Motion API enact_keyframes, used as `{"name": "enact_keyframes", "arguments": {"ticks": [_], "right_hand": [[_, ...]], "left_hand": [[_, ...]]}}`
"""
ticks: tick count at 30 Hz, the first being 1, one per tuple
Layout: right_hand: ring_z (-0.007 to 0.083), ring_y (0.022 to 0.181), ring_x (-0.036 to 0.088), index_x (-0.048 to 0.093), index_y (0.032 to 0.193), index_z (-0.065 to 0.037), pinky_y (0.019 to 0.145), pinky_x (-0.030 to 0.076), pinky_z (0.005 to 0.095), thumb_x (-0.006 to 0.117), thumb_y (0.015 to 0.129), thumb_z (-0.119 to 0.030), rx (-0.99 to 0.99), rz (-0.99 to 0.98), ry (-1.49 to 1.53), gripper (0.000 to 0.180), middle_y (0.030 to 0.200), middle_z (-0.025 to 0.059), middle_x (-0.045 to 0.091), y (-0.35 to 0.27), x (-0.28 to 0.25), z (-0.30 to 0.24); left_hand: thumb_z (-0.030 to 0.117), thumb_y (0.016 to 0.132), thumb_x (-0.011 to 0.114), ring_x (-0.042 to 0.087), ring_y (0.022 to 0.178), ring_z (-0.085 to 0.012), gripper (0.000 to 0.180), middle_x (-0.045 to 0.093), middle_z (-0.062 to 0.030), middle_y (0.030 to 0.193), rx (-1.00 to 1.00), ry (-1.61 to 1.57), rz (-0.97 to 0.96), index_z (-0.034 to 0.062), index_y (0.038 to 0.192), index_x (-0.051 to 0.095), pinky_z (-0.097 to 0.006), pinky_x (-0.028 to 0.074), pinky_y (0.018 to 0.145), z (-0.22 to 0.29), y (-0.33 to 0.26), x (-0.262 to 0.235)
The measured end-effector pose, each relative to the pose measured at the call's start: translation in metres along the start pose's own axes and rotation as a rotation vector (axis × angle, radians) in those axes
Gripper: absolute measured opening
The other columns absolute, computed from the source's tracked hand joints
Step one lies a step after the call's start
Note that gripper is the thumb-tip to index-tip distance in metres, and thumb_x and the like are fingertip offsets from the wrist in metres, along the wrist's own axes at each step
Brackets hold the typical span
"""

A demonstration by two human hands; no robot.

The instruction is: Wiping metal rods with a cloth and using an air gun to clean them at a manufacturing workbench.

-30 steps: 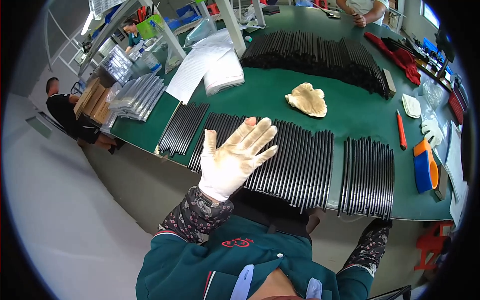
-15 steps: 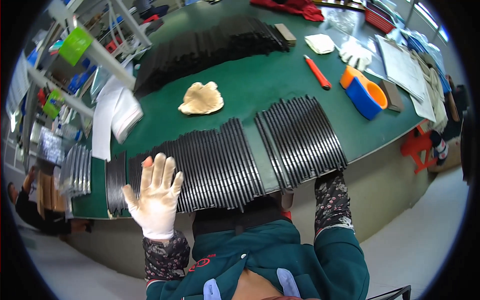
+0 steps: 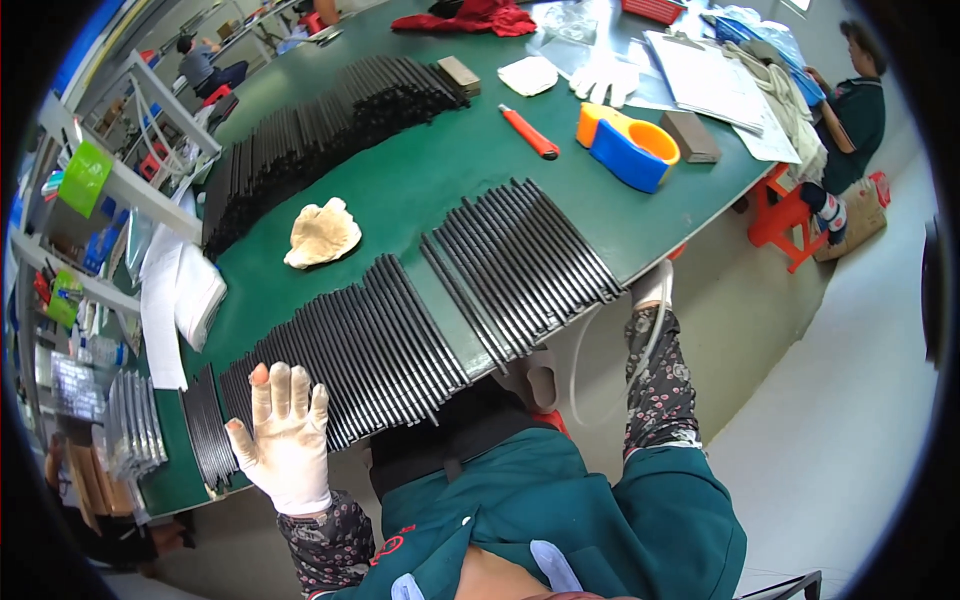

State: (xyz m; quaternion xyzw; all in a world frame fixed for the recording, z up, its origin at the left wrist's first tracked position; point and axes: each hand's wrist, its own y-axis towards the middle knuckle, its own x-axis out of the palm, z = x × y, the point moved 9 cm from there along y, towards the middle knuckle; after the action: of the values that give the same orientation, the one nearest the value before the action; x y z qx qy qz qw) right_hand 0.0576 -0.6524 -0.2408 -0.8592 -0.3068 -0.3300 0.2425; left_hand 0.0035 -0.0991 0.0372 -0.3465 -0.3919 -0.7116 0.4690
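My left hand (image 3: 285,440), in a white glove with one or two fingertips bare, lies palm down with its fingers spread. It is over the left part of a row of thin black rods (image 3: 370,350) placed side by side along the table's near edge. My right hand (image 3: 655,285), also in a whitish glove, is at the table edge beside the right group of black rods (image 3: 525,265). A thin pale hose (image 3: 578,365) loops down near that hand and along its forearm. The right fingers are mostly hidden, so any hold is unclear.
A crumpled cream cloth (image 3: 322,233) lies on the green table (image 3: 400,215). Beyond are a bundle of black rods (image 3: 330,125), a red utility knife (image 3: 528,132), an orange-and-blue tape dispenser (image 3: 630,150) and white gloves (image 3: 605,80). A person (image 3: 855,110) sits at right near a red stool (image 3: 780,220).
The view has swung, so the table sits tilted and further left. My right hand has come out from beneath the table edge, and the pale hose now shows. My left hand stays spread.
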Motion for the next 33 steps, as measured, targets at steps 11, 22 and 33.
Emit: {"name": "enact_keyframes", "arguments": {"ticks": [11, 22, 33], "right_hand": [[0.0285, 0.107, 0.06, 0.055, 0.123, -0.001, 0.093, 0.049, 0.0397, 0.043, 0.096, -0.025, -0.083, -0.11, 0.19, 0.038, 0.119, 0.0148, 0.061, -0.042, 0.069, 0.003], [0.0319, 0.094, 0.065, 0.056, 0.12, -0.005, 0.079, 0.055, 0.0416, 0.044, 0.097, -0.027, -0.081, 0.132, 0.355, 0.034, 0.113, 0.0147, 0.064, 0.026, 0.033, 0.035], [0.0328, 0.095, 0.065, 0.057, 0.119, -0.006, 0.078, 0.055, 0.0434, 0.046, 0.094, -0.039, -0.145, 0.187, 0.304, 0.043, 0.115, 0.0168, 0.062, 0.003, 0.063, -0.031]], "left_hand": [[0.033, 0.094, 0.053, 0.042, 0.131, -0.038, 0.057, 0.048, -0.0234, 0.137, 0.007, 0.047, -0.001, -0.0008, 0.139, 0.04, -0.055, 0.027, 0.111, 0.008, -0.015, -0.007], [0.036, 0.093, 0.055, 0.05, 0.122, -0.0345, 0.053, 0.059, -0.0205, 0.125, -0.007, 0.09, 0.022, -0.0011, 0.131, 0.05, -0.053, 0.033, 0.109, 0.0, -0.013, -0.001], [0.037, 0.096, 0.049, 0.051, 0.124, -0.0332, 0.052, 0.058, -0.0195, 0.128, -0.03, 0.138, -0.022, 0.0003, 0.133, 0.049, -0.052, 0.033, 0.11, -0.002, -0.017, -0.004]]}}
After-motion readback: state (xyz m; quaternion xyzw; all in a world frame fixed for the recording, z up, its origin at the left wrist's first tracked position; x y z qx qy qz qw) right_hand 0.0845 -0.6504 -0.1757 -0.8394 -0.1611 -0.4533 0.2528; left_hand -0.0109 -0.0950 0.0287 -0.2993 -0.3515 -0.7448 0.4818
